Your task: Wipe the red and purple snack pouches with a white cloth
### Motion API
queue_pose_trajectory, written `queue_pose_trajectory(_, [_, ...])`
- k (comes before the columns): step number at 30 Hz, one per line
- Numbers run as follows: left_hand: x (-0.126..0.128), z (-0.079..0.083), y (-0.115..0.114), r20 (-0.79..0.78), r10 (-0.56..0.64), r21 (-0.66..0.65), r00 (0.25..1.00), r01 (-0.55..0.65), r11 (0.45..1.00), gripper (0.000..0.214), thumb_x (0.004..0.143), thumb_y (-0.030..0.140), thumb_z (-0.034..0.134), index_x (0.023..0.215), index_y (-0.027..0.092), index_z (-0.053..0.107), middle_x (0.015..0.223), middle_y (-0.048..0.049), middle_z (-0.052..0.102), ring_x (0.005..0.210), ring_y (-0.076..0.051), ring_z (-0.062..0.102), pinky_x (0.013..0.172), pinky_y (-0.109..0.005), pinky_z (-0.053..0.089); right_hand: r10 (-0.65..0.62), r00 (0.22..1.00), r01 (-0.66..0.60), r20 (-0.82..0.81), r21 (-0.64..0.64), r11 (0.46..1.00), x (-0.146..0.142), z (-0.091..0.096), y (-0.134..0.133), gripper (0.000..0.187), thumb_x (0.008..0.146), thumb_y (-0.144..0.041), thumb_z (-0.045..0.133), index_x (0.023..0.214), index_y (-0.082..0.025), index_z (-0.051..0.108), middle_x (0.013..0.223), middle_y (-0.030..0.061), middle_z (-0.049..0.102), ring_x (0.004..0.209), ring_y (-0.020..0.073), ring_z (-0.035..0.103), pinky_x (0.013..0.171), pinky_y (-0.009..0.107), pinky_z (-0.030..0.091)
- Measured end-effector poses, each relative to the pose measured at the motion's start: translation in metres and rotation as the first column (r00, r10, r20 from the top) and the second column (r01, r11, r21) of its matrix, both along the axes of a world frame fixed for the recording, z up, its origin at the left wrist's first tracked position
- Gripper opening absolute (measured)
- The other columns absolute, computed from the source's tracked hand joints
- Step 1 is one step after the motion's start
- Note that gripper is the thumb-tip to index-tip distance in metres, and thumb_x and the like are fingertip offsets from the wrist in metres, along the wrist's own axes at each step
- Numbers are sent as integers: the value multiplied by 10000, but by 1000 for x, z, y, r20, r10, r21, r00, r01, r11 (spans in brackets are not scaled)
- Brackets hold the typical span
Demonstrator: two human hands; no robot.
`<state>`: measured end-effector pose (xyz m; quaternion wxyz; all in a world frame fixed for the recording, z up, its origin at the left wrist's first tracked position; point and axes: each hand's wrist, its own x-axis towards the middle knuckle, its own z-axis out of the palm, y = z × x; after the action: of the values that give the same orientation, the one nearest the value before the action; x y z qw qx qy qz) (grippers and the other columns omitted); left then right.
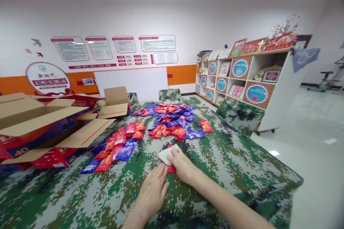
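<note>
A red packet [171,169] lies flat on the table in front of me, mostly covered by a folded white cloth [164,154]. My right hand [184,166] grips the cloth with bent fingers and presses it onto the packet. My left hand [153,188] rests low on the table, fingers stretched forward. Its fingertips touch the near left edge of the packet and cloth. Beyond my hands spreads a large heap of red and purple packets [172,123]. To the left sits a smaller, overlapping pile of similar packets [118,143].
Opened cardboard boxes [61,154] crowd the table's left side, flaps spread outward. One single red packet [206,125] lies right of the heap. The camouflage tablecloth [228,186] covers the table. Chairs [240,114] stand beyond it, and a white shelf [236,75] stands at the back right.
</note>
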<state>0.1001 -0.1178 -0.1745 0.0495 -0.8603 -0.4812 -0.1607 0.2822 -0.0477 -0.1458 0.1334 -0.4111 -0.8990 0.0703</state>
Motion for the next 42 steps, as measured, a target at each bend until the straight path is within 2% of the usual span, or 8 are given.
queue_pose_trajectory(4, [-3, -5, 0, 0, 3, -6, 1000, -3, 1000, 473, 915, 315, 392, 1369, 193, 335, 1401, -102, 405, 1267, -244, 402, 1040, -436, 361, -96, 992, 91, 79, 63, 994, -10, 3, 43, 322, 805, -119, 413, 1038, -138, 634, 980, 128, 560, 954, 247, 439, 890, 362, 327])
queue_pose_trajectory(8, [3, 11, -3, 22, 37, -19, 999, -36, 999, 443, 882, 319, 449, 1305, 196, 411, 1340, -108, 471, 1214, -252, 451, 1019, -426, 367, -90, 995, 86, 50, 85, 993, -11, 2, 61, 350, 796, -94, 403, 1036, -137, 654, 978, 140, 582, 936, 250, 464, 885, 368, 323])
queue_pose_trajectory(15, [45, 46, 21, 56, 182, -31, 982, -180, 983, 593, 665, 490, 676, 1120, 161, 484, 1155, -130, 520, 1103, -319, 457, 948, -453, 375, -34, 939, 34, -342, -5, 999, 20, 8, 53, 516, 771, -52, 375, 1223, -218, 562, 1122, 79, 630, 980, 204, 548, 894, 342, 383])
queue_pose_trajectory(22, [43, 57, 32, 73, 131, -81, 989, -125, 989, 361, 785, 146, 459, 1141, 192, 492, 985, -81, 559, 924, -219, 539, 838, -322, 425, -110, 826, 31, -552, -151, 988, 68, 11, 38, 617, 684, -82, 386, 1265, -234, 529, 1241, -3, 596, 1136, 200, 535, 999, 377, 372])
queue_pose_trajectory(30, [12, 36, 42, 305, 281, -202, 910, -227, 953, 364, 783, 29, 406, 1001, 185, 652, 900, -52, 564, 893, -152, 552, 828, -246, 422, -89, 830, -1, -551, -160, 987, 61, 5, 31, 616, 680, -71, 394, 1260, -220, 537, 1229, 19, 604, 1104, 225, 554, 965, 390, 400])
queue_pose_trajectory(36, [13, 32, 14, 269, 261, -17, 927, -266, 964, 274, 841, 155, 456, 1037, 231, 632, 1149, -78, 521, 1118, -240, 458, 922, -399, 404, -10, 892, 19, -452, 17, 1000, 36, 10, 19, 539, 749, -32, 380, 1233, -191, 557, 1233, 93, 592, 1112, 223, 531, 981, 407, 374])
queue_pose_trajectory(39, [14, 35, -6, 241, 126, 19, 962, -135, 991, 360, 851, 171, 449, 1196, 239, 526, 1293, -73, 463, 1213, -239, 404, 1000, -423, 368, 91, 924, -41, -372, 142, 989, 22, 20, 2, 547, 783, -22, 363, 1281, -199, 501, 1311, 113, 513, 1182, 223, 456, 1012, 419, 340])
queue_pose_trajectory(42, [13, 32, -19, 224, 32, -49, 974, -21, 999, 423, 850, 171, 448, 1269, 229, 454, 1287, -58, 494, 1179, -206, 460, 1022, -370, 382, 176, 958, -155, -225, 107, 982, 7, 21, -18, 561, 775, -43, 413, 1306, -215, 468, 1383, 110, 430, 1251, 237, 378, 1050, 408, 297])
